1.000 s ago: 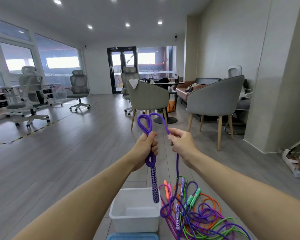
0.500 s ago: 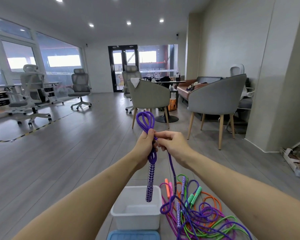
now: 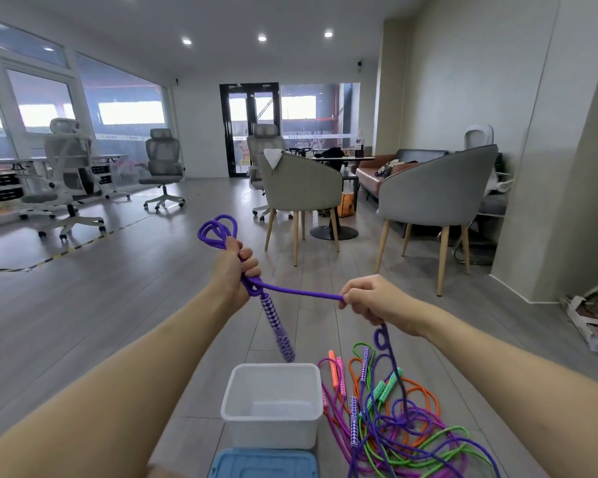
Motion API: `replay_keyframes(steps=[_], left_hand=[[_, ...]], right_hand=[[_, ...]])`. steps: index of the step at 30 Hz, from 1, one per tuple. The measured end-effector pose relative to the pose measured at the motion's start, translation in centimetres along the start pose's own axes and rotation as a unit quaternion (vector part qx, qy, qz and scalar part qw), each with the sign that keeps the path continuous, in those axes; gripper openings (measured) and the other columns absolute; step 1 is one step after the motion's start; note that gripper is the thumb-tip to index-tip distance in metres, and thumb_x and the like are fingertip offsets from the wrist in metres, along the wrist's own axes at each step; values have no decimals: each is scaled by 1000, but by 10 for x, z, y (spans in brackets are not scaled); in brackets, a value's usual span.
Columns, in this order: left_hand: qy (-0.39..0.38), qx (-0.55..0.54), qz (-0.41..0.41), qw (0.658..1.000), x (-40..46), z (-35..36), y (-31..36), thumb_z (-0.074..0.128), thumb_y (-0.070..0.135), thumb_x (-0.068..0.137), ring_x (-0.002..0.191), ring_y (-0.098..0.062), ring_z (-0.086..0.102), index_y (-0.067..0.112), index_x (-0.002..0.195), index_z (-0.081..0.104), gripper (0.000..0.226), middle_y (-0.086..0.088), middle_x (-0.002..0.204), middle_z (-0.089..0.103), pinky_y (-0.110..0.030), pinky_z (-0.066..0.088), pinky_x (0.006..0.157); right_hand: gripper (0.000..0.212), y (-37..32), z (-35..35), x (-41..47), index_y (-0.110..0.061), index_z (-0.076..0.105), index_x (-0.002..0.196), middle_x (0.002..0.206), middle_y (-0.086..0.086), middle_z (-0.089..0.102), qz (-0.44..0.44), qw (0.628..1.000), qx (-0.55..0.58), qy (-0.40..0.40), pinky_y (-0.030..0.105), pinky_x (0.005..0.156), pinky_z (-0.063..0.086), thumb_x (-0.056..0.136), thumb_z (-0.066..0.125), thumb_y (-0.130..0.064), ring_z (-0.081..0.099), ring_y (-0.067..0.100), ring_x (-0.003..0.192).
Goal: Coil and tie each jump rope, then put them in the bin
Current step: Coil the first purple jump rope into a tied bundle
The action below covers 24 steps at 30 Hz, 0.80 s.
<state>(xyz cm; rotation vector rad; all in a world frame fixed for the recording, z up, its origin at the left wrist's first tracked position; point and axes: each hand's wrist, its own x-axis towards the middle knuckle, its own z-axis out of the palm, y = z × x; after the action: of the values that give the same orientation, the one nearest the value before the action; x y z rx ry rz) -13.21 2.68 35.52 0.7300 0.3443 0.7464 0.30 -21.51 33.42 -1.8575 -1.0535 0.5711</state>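
Left hand: the left hand (image 3: 236, 267) is gripping the braided purple rope (image 3: 299, 292) in a closed fist, above and beyond the bin; coiled loops are sticking out above it.
Right hand: the right hand (image 3: 373, 298) is pinching the same cord taut, above the bin's right side.
Handle: a patterned purple-and-white handle (image 3: 277, 328) is hanging tilted just above the bin.
Bin: the white, smooth plastic bin (image 3: 273, 405) is sitting on the grey plank floor.
Pile: tangled jump ropes (image 3: 411, 432) in orange, green, pink and purple are lying just right of the bin.
Lid: a blue lid (image 3: 263, 464) is lying nearest the camera, touching the bin.
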Motion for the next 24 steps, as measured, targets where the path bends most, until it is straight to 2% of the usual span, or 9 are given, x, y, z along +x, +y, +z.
replay_keyframes(steps=[4, 8, 11, 16, 20, 24], left_hand=[[-47, 88, -27, 995, -8, -7, -1, 42, 37, 109, 44, -7, 31, 17, 88, 48, 29, 5, 63, 43, -19, 30, 37], [-101, 210, -29, 972, -17, -1, -11, 40, 31, 110, 53, -12, 47, 15, 94, 48, 24, 1, 69, 53, -25, 46, 51], [-137, 255, -36, 956, -22, 0, -19, 42, 28, 109, 66, -19, 60, 12, 97, 51, 22, -5, 77, 58, -34, 55, 66], [-193, 334, -37, 922, -29, 7, -33, 41, 27, 110, 87, -29, 70, 7, 108, 51, 23, -10, 88, 67, -49, 59, 91], [-225, 359, -55, 904, -41, 11, -37, 37, 30, 111, 83, -27, 71, 6, 113, 50, 28, -14, 88, 70, -46, 58, 89], [-236, 369, -59, 897, -42, 13, -40, 34, 33, 112, 89, -32, 71, -1, 126, 51, 40, -19, 101, 68, -50, 58, 95]], right_hand=[[18, 5, -6, -4, -14, 69, 94, 72, 2, 53, -18, 997, -65, 28, 16, 48, 36, 101, 52, -14, 43, 3, 53], [16, -7, 3, 1, -19, 68, 97, 75, 0, 57, -68, 994, -86, 24, 11, 54, 41, 102, 54, -14, 49, -2, 57], [12, -16, 15, 6, -26, 68, 98, 84, -1, 66, -109, 983, -144, 36, 17, 68, 50, 102, 58, -21, 59, 4, 73], [12, -27, 32, 12, -23, 71, 103, 88, -6, 68, -181, 957, -201, 99, 32, 74, 56, 102, 59, -26, 64, 11, 81], [12, -27, 36, 18, -28, 70, 104, 88, -10, 69, -201, 944, -219, 140, 37, 76, 59, 101, 59, -33, 66, 6, 81], [7, -27, 38, 20, -32, 65, 101, 84, -18, 65, -214, 933, -234, 167, 24, 71, 54, 103, 58, -32, 64, 0, 79]])
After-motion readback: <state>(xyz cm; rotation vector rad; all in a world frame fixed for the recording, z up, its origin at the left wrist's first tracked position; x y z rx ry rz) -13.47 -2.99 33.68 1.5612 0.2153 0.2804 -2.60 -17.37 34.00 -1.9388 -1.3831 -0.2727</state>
